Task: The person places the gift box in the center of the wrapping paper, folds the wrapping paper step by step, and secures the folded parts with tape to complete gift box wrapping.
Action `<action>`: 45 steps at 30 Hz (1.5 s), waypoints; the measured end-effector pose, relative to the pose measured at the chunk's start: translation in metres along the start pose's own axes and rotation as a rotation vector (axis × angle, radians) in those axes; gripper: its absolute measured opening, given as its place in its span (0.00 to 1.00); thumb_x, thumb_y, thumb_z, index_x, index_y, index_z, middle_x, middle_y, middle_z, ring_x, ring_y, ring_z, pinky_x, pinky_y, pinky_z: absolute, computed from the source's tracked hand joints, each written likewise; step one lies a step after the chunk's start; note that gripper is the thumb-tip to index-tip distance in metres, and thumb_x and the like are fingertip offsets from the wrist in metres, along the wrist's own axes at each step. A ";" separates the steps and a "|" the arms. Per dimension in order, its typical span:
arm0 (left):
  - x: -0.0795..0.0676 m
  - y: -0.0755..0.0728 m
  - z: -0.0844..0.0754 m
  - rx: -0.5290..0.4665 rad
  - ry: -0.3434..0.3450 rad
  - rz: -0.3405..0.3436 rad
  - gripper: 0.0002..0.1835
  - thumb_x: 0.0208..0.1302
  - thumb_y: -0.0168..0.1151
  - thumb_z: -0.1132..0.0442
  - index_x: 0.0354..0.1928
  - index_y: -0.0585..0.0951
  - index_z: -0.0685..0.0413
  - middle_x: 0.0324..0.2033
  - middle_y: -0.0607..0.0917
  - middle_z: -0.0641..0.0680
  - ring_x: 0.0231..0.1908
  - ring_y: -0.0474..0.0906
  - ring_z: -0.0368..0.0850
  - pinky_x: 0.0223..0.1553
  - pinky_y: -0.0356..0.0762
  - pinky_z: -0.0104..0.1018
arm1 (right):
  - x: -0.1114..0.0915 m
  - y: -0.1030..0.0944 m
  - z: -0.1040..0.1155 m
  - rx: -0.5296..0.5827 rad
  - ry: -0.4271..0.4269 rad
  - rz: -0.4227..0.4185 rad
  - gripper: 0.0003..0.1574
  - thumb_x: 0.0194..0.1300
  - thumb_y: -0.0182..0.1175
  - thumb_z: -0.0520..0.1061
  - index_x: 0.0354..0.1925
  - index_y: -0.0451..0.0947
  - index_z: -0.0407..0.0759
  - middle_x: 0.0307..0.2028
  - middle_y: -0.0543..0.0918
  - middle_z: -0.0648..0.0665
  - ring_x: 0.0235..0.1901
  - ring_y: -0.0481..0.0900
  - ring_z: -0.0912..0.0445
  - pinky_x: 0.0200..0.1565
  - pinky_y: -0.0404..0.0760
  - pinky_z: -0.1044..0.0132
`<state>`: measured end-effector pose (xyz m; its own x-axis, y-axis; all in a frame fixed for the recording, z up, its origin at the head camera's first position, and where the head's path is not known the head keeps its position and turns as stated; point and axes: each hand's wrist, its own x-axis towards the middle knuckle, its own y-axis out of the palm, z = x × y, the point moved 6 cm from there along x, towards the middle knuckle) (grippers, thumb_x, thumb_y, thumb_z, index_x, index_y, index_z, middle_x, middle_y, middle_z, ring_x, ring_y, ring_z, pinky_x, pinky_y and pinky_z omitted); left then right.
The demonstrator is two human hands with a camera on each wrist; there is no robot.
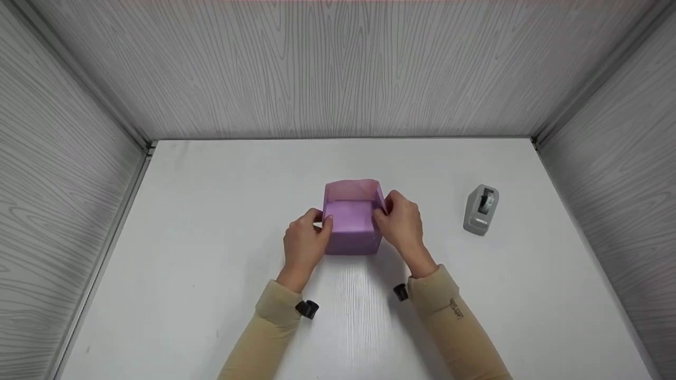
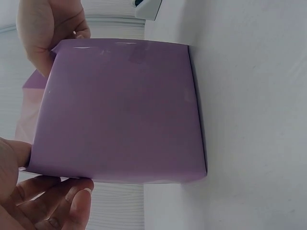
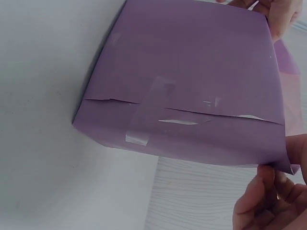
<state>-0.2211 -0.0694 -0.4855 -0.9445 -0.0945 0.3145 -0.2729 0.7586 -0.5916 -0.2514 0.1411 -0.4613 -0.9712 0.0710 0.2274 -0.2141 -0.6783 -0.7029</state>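
Observation:
A purple paper box (image 1: 351, 243) stands on the white table in the head view, its open top facing up and a pinkish inner wall (image 1: 353, 190) at the far side. My left hand (image 1: 305, 243) grips the near left edge, thumb on one side of the paper and fingers on the other. On the right, my right hand (image 1: 404, 221) pinches the upper edge of that side wall between thumb and fingers. A strip of clear tape (image 3: 151, 105) crosses a seam on the box in the right wrist view, where a lower corner of paper juts out by the fingers.
A grey tape dispenser (image 1: 480, 209) stands on the white table (image 1: 200, 211) to the right of my right hand. Wood-grained panels (image 1: 338, 68) rise at the back and both sides of the table.

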 end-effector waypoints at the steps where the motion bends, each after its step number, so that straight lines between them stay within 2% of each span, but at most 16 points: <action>1: 0.000 0.000 0.000 0.003 -0.002 0.000 0.11 0.66 0.63 0.57 0.37 0.84 0.59 0.33 0.88 0.56 0.28 0.85 0.45 0.30 0.82 0.42 | -0.001 -0.001 0.000 0.004 0.003 -0.006 0.09 0.58 0.63 0.41 0.27 0.72 0.41 0.21 0.74 0.47 0.21 0.71 0.53 0.23 0.68 0.60; 4: 0.000 0.000 0.000 0.011 -0.006 -0.001 0.11 0.66 0.63 0.57 0.38 0.84 0.59 0.33 0.88 0.55 0.28 0.85 0.45 0.30 0.82 0.42 | -0.001 -0.004 0.003 0.023 -0.016 -0.054 0.09 0.59 0.64 0.43 0.29 0.74 0.41 0.22 0.75 0.47 0.21 0.71 0.54 0.24 0.69 0.61; 9: 0.000 0.000 0.000 0.018 -0.007 0.003 0.11 0.66 0.62 0.57 0.38 0.84 0.59 0.33 0.88 0.55 0.29 0.85 0.45 0.31 0.82 0.42 | 0.001 -0.009 0.007 0.059 -0.076 -0.141 0.12 0.59 0.63 0.38 0.22 0.72 0.41 0.18 0.73 0.47 0.19 0.69 0.55 0.22 0.66 0.62; 13: 0.000 0.000 0.000 0.015 -0.005 0.003 0.11 0.66 0.62 0.57 0.37 0.84 0.59 0.33 0.88 0.56 0.29 0.85 0.45 0.31 0.82 0.43 | 0.001 -0.010 0.008 0.057 -0.088 -0.151 0.13 0.59 0.63 0.37 0.21 0.71 0.42 0.17 0.74 0.47 0.19 0.69 0.55 0.22 0.67 0.62; 19: 0.000 0.000 0.000 0.017 -0.003 -0.002 0.11 0.66 0.62 0.57 0.37 0.84 0.59 0.32 0.87 0.56 0.28 0.85 0.45 0.30 0.82 0.42 | 0.000 -0.015 0.013 0.086 -0.109 -0.165 0.09 0.57 0.66 0.42 0.27 0.76 0.40 0.21 0.77 0.47 0.21 0.73 0.55 0.25 0.71 0.62; 24: -0.001 0.000 0.000 0.018 0.019 -0.017 0.10 0.66 0.63 0.58 0.36 0.84 0.59 0.32 0.88 0.56 0.28 0.85 0.45 0.29 0.82 0.43 | 0.001 -0.021 0.020 0.155 -0.180 -0.208 0.05 0.58 0.63 0.38 0.28 0.77 0.38 0.20 0.78 0.46 0.20 0.73 0.56 0.23 0.71 0.64; 28: -0.001 0.000 0.001 0.019 0.021 -0.015 0.10 0.66 0.63 0.58 0.37 0.84 0.59 0.33 0.88 0.56 0.28 0.85 0.45 0.29 0.82 0.42 | 0.003 -0.022 0.020 0.185 -0.210 -0.228 0.08 0.59 0.61 0.34 0.24 0.75 0.38 0.20 0.77 0.46 0.19 0.72 0.57 0.23 0.71 0.66; 33: -0.001 0.001 0.001 0.019 0.011 -0.008 0.11 0.66 0.63 0.57 0.38 0.84 0.58 0.33 0.88 0.55 0.28 0.85 0.45 0.30 0.82 0.42 | -0.001 -0.021 0.016 0.204 -0.201 -0.193 0.09 0.62 0.65 0.39 0.29 0.76 0.37 0.21 0.77 0.47 0.21 0.73 0.57 0.25 0.70 0.67; 37: -0.001 0.001 0.000 0.024 0.013 -0.009 0.11 0.66 0.63 0.57 0.38 0.84 0.59 0.33 0.88 0.55 0.28 0.85 0.45 0.30 0.82 0.42 | -0.012 -0.022 0.010 0.204 -0.153 -0.123 0.10 0.59 0.68 0.40 0.33 0.76 0.36 0.22 0.77 0.47 0.23 0.74 0.56 0.26 0.71 0.66; 42: -0.001 0.001 -0.001 0.017 0.013 -0.008 0.11 0.66 0.63 0.57 0.38 0.84 0.60 0.33 0.88 0.56 0.28 0.85 0.46 0.31 0.82 0.43 | -0.025 -0.020 -0.001 0.136 -0.051 -0.022 0.06 0.54 0.66 0.38 0.30 0.77 0.38 0.22 0.77 0.48 0.21 0.73 0.56 0.25 0.71 0.64; 45: -0.001 0.001 -0.001 0.012 0.013 -0.010 0.11 0.66 0.63 0.57 0.38 0.84 0.60 0.33 0.88 0.56 0.28 0.85 0.46 0.31 0.82 0.44 | -0.029 -0.017 -0.004 0.110 -0.028 0.013 0.03 0.53 0.63 0.36 0.27 0.76 0.40 0.20 0.76 0.49 0.20 0.71 0.56 0.24 0.70 0.64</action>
<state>-0.2205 -0.0683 -0.4852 -0.9394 -0.0936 0.3298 -0.2843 0.7500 -0.5972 -0.2197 0.1538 -0.4587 -0.9701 0.0425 0.2388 -0.1876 -0.7555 -0.6277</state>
